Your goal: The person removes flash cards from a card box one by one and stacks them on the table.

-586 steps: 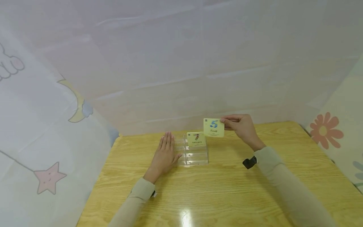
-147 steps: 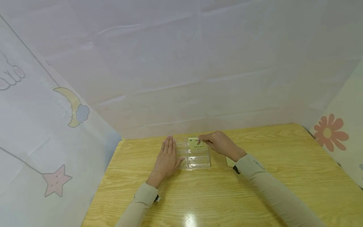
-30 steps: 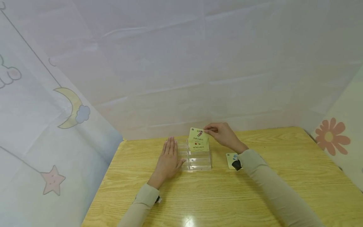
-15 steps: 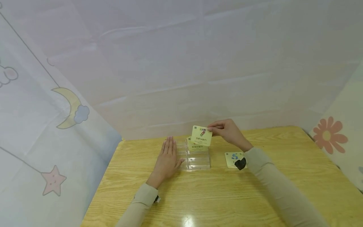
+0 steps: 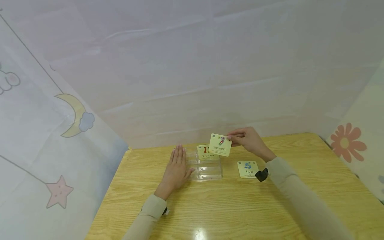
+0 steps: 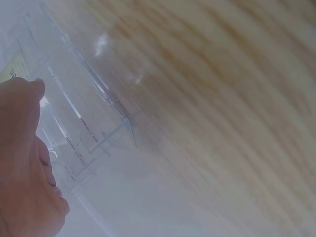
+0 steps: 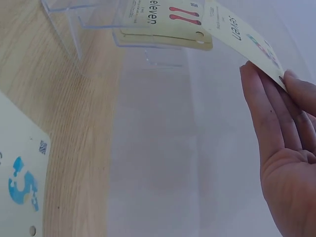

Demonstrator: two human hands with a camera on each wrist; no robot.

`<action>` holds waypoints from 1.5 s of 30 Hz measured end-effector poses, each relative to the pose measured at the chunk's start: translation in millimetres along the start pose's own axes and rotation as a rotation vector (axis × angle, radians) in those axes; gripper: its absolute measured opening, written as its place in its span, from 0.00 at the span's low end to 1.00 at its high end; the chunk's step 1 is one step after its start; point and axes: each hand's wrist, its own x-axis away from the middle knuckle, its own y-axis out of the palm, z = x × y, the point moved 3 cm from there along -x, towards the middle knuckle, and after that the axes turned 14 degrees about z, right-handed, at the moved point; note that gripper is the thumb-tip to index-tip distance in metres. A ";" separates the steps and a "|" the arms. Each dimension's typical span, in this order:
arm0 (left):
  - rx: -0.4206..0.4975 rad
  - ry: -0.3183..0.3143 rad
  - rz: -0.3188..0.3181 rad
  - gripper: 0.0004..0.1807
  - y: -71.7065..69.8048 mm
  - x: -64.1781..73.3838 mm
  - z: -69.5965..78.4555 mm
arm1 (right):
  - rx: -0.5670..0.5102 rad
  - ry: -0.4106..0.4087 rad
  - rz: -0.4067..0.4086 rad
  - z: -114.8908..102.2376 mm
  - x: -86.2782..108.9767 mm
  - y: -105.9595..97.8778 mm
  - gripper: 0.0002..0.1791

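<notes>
My right hand [image 5: 250,140] pinches the upper right corner of a pale yellow "seven" flash card [image 5: 220,145], thumb in front and fingers behind. The card is held up, overlapping an "eleven" flash card [image 5: 205,153] in the head view. That "eleven" card stands in the back right slot of a clear plastic tiered card holder [image 5: 210,172]. My left hand [image 5: 175,170] lies along the holder's left side with its fingers straight. In the left wrist view its thumb [image 6: 37,91] rests over the holder's tiers.
A "five" flash card [image 5: 246,169] lies face up on the wooden table [image 5: 180,213], right of the holder and close to my right wrist. Behind the table's far edge hangs a pale cloth backdrop [image 5: 192,83], with printed side panels left and right.
The "seven" card has come up out of the holder's back slot and moved right in my right hand, uncovering the "eleven" card. Earlier, the "five" card went from my right hand to the table.
</notes>
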 end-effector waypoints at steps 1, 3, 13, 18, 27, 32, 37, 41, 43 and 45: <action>0.005 -0.002 0.002 0.51 -0.2 0.1 0.2 | -0.004 0.009 0.002 1.3 0.8 -2.1 0.21; 0.004 -0.004 -0.003 0.51 -0.3 0.3 0.5 | -0.007 0.028 0.006 5.3 2.0 -6.9 0.21; -0.005 0.002 -0.008 0.50 -0.2 0.9 1.6 | -0.017 0.065 0.012 24.8 11.5 -32.4 0.26; -0.021 0.012 0.011 0.50 1.2 -0.6 2.3 | -0.004 0.100 0.019 36.1 16.4 -44.1 0.26; -0.023 0.017 0.015 0.50 0.4 -1.2 1.9 | 0.054 0.181 0.021 54.0 22.9 -54.0 0.28; -0.020 0.017 0.003 0.50 -0.3 0.1 2.1 | 0.057 0.200 0.014 63.5 26.2 -55.4 0.30; -0.022 0.019 0.018 0.50 0.3 0.3 3.1 | 0.043 0.201 0.005 72.6 30.6 -59.1 0.31; -0.018 0.020 0.024 0.50 0.0 0.0 2.7 | 0.036 0.227 -0.010 78.3 33.1 -62.1 0.30; -0.017 0.020 0.023 0.50 -0.7 -0.6 2.6 | 0.037 0.232 -0.020 80.3 33.6 -63.3 0.30; -0.018 0.018 0.020 0.50 -1.2 -1.2 2.5 | 0.035 0.237 -0.028 82.5 33.3 -64.7 0.30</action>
